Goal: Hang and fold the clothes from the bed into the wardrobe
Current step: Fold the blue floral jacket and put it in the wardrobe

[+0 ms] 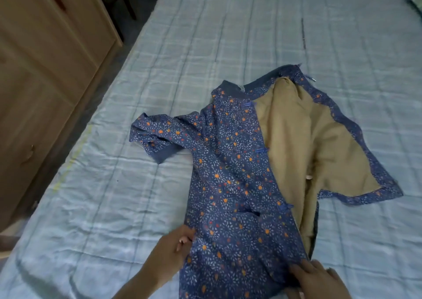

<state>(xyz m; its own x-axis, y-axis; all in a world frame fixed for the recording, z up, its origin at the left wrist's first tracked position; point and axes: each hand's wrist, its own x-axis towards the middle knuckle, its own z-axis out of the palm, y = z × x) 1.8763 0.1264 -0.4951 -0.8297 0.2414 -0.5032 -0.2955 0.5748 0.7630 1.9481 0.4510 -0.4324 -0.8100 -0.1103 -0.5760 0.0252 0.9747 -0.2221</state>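
A blue jacket (237,180) with an orange and white flower print lies spread on the bed (114,196). Its right front panel is flipped open, so the tan lining (294,139) shows. One sleeve lies crumpled to the left. My left hand (173,250) pinches the jacket's left side edge near the hem. My right hand (317,278) lies on the lower front by the zipper, fingers curled into the cloth.
A light wooden wardrobe (45,70) stands along the bed's left side, with a narrow dark strip of floor between. The pale blue checked bedcover stretches away behind the jacket. A pillow corner (415,4) shows at the top right.
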